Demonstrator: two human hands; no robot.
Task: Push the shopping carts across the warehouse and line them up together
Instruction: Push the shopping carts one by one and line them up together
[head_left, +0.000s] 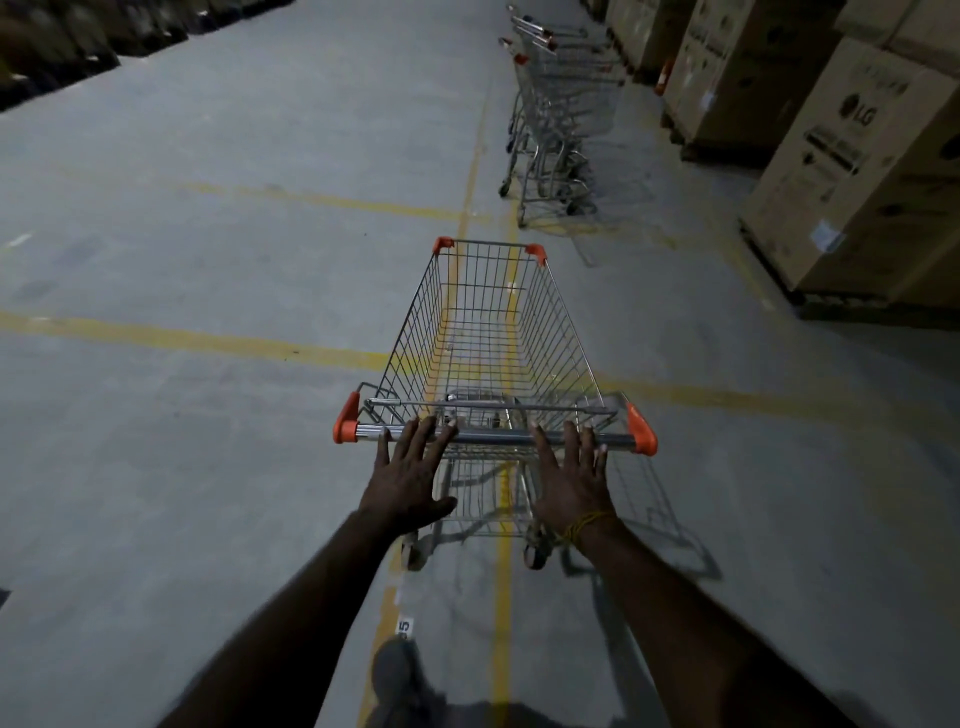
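Note:
A wire shopping cart with orange corner caps stands straight ahead of me on the grey floor, its basket empty. My left hand has straight, spread fingers, and their tips touch the metal handle bar left of centre. My right hand, a yellow thread round its wrist, is spread the same way with its fingertips on the bar right of centre. Further on, at the upper right, a row of nested carts stands in line along the aisle.
Large cardboard boxes on pallets line the right side, close to the row of carts. Dark stacked goods run along the far left. Yellow floor lines cross the wide concrete floor between them. My shoe shows at the bottom.

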